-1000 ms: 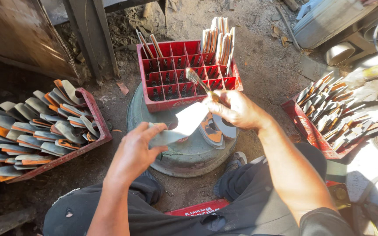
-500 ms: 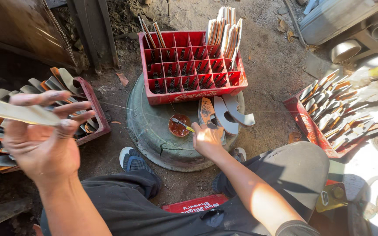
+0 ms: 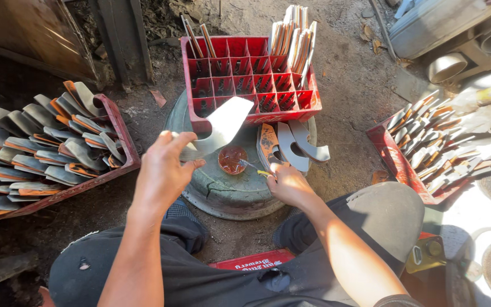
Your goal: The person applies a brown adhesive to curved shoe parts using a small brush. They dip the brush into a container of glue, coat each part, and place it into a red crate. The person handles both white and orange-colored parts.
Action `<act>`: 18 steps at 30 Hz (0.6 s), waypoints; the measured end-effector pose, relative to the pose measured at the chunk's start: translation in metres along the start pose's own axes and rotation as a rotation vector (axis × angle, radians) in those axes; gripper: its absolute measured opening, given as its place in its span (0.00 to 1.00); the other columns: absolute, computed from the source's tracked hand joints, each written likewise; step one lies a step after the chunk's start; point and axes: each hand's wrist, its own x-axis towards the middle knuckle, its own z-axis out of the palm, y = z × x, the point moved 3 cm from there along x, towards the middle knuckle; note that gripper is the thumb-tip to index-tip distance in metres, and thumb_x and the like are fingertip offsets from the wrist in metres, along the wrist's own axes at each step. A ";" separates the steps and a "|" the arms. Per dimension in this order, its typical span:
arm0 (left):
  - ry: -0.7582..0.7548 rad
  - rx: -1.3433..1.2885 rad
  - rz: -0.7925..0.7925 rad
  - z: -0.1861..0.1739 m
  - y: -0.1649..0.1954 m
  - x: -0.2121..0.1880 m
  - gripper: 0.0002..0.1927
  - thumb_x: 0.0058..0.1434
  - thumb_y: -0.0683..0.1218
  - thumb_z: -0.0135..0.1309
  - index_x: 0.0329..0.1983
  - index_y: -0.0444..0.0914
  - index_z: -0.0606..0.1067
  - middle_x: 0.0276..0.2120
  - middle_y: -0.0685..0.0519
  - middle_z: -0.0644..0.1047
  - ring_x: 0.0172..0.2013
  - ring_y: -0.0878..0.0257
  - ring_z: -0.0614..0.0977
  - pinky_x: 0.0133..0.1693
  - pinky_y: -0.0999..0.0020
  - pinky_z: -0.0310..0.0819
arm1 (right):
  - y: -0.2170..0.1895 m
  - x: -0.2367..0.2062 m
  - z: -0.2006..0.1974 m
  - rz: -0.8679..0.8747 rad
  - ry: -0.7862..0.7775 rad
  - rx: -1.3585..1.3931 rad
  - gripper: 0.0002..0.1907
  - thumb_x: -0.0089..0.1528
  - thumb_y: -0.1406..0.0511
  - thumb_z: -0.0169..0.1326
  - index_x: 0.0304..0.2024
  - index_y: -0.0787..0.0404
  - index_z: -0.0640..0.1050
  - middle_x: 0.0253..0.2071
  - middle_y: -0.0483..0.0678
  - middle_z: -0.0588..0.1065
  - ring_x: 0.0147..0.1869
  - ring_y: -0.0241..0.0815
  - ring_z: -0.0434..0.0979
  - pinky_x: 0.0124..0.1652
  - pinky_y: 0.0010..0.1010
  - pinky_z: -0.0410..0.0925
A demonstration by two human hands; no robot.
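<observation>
Hands apart above round worktop [image 3: 223, 196].
Left hand [image 3: 163, 170] grips a blade [image 3: 217, 128]; my right hand [image 3: 288, 183] pinches a brush [image 3: 252, 167] beside paint dish [image 3: 232, 160]; coating comes next.

a round grey-green drum top [image 3: 223, 196] sits on the dirt ground [image 3: 353, 85] in front of you. on it, a red divided crate [image 3: 245, 77] covers the far edge, a small dish of reddish liquid [image 3: 232, 160] sits near the middle, and curved metal blades [image 3: 296, 145] lie toward the right edge.
</observation>
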 end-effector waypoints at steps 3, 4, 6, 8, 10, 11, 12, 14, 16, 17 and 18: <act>-0.075 0.143 0.006 0.021 -0.007 0.004 0.27 0.47 0.43 0.71 0.52 0.40 0.78 0.42 0.40 0.77 0.42 0.38 0.81 0.43 0.46 0.76 | 0.001 -0.029 -0.012 0.059 -0.167 0.206 0.13 0.65 0.62 0.53 0.46 0.63 0.80 0.31 0.61 0.77 0.35 0.52 0.79 0.39 0.42 0.71; -0.115 0.177 -0.034 0.028 -0.011 0.004 0.27 0.47 0.44 0.71 0.52 0.41 0.78 0.43 0.40 0.77 0.43 0.37 0.81 0.43 0.46 0.76 | -0.001 -0.041 -0.020 0.052 -0.197 0.325 0.12 0.66 0.63 0.53 0.46 0.64 0.80 0.30 0.60 0.76 0.32 0.48 0.77 0.37 0.40 0.70; -0.189 0.247 -0.113 0.042 -0.017 0.004 0.25 0.48 0.44 0.71 0.51 0.42 0.78 0.45 0.40 0.77 0.44 0.36 0.81 0.44 0.45 0.75 | -0.010 -0.059 -0.038 0.018 -0.143 0.498 0.11 0.68 0.65 0.51 0.47 0.64 0.80 0.28 0.58 0.73 0.30 0.41 0.71 0.34 0.36 0.66; -0.193 0.201 -0.098 0.051 -0.018 0.001 0.28 0.45 0.44 0.71 0.51 0.42 0.78 0.44 0.39 0.77 0.44 0.37 0.81 0.44 0.46 0.76 | -0.020 -0.077 -0.056 -0.022 0.019 0.610 0.12 0.71 0.66 0.49 0.50 0.63 0.80 0.27 0.55 0.69 0.31 0.36 0.65 0.33 0.33 0.62; -0.200 0.146 -0.077 0.058 -0.016 -0.001 0.29 0.44 0.44 0.72 0.51 0.42 0.79 0.43 0.39 0.78 0.44 0.38 0.81 0.45 0.47 0.76 | -0.036 -0.080 -0.066 -0.208 0.226 0.470 0.11 0.67 0.67 0.50 0.49 0.63 0.79 0.32 0.51 0.77 0.35 0.38 0.76 0.36 0.31 0.69; -0.203 0.114 -0.063 0.060 -0.014 -0.002 0.29 0.43 0.44 0.72 0.51 0.42 0.79 0.42 0.39 0.78 0.44 0.38 0.81 0.45 0.47 0.76 | -0.043 -0.079 -0.070 -0.298 0.332 0.394 0.10 0.66 0.67 0.51 0.48 0.63 0.78 0.34 0.48 0.81 0.38 0.38 0.82 0.38 0.30 0.72; -0.203 0.083 -0.052 0.062 -0.012 -0.003 0.29 0.43 0.45 0.72 0.50 0.42 0.79 0.41 0.39 0.78 0.43 0.38 0.81 0.45 0.48 0.76 | -0.046 -0.073 -0.075 -0.355 0.420 0.284 0.09 0.66 0.68 0.52 0.48 0.63 0.78 0.37 0.51 0.80 0.40 0.43 0.82 0.41 0.32 0.72; -0.183 0.041 -0.022 0.062 -0.008 -0.005 0.29 0.42 0.44 0.72 0.51 0.41 0.79 0.40 0.39 0.78 0.44 0.39 0.81 0.45 0.48 0.75 | -0.055 -0.063 -0.079 -0.468 0.583 0.059 0.08 0.65 0.69 0.54 0.46 0.63 0.78 0.43 0.55 0.80 0.46 0.53 0.82 0.47 0.37 0.73; -0.151 0.014 0.004 0.059 -0.005 -0.005 0.29 0.42 0.43 0.72 0.51 0.40 0.79 0.40 0.39 0.78 0.44 0.39 0.81 0.45 0.48 0.75 | -0.056 -0.059 -0.076 -0.348 0.623 0.049 0.07 0.66 0.69 0.54 0.45 0.62 0.79 0.42 0.54 0.80 0.45 0.54 0.82 0.46 0.37 0.74; -0.139 0.006 0.013 0.057 -0.004 -0.006 0.29 0.43 0.43 0.72 0.50 0.40 0.79 0.39 0.38 0.78 0.44 0.38 0.80 0.44 0.48 0.74 | -0.056 -0.058 -0.074 -0.286 0.632 0.046 0.06 0.66 0.70 0.54 0.45 0.62 0.79 0.42 0.54 0.80 0.44 0.54 0.82 0.45 0.38 0.74; -0.127 -0.001 0.032 0.056 -0.002 -0.006 0.28 0.43 0.43 0.72 0.50 0.39 0.79 0.39 0.38 0.78 0.45 0.38 0.80 0.44 0.48 0.74 | -0.058 -0.058 -0.071 -0.339 0.571 0.088 0.07 0.64 0.69 0.55 0.45 0.63 0.80 0.41 0.54 0.80 0.44 0.54 0.82 0.44 0.37 0.74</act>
